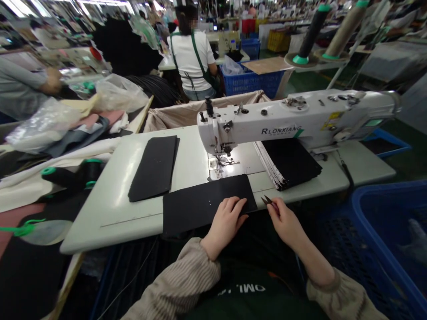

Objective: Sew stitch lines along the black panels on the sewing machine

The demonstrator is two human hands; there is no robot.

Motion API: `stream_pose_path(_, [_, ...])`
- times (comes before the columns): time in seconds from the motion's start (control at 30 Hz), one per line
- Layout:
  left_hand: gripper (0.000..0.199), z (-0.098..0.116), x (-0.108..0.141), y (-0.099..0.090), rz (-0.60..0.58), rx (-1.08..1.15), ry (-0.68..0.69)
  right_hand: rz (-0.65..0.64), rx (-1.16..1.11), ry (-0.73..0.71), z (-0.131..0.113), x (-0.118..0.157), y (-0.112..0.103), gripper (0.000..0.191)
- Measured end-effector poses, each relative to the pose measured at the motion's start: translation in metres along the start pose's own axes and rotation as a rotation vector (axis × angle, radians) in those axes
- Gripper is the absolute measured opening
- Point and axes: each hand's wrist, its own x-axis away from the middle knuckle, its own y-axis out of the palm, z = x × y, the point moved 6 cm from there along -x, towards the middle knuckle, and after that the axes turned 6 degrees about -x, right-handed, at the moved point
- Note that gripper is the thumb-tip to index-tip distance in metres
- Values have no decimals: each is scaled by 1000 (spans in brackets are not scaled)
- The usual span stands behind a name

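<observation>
A flat black panel (196,202) with small white dots lies at the table's front edge, just before the sewing machine's needle area. My left hand (228,218) rests on its right part, fingers laid out over the surface and thumb apart near the front edge. My right hand (283,220) is closed around small dark thread snips (267,201), whose blades point up and left, apart from the panel. Behind the panel stands the white sewing machine (283,118). A stack of black panels (155,166) lies to the left, and a thicker stack with pale edges (293,162) under the machine arm.
Blue crates (383,200) stand at the right. Thread cones (312,33) rise behind the machine. Fabric pieces, plastic bags and black thread spools (62,175) crowd the left side. A person in a white shirt (191,58) sits ahead; another person's arm shows at far left.
</observation>
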Motion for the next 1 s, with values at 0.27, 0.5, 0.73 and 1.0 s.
stream_pose_path(0.27, [16,6,-17,22,19,46,6,-78,249,-41,-8,20,8,20])
stream_pose_path(0.5, [15,15,-18,22,7,-94,73,-69,422,-26,-11,12,13,20])
stream_pose_path(0.73, [20,14,-17,25,21,-38,-12,-94,410,-53,-14,12,15,21])
stream_pose_path(1.0, [18,16,-15,25,35,49,-30,-112,402,-74,-22,6,22,22])
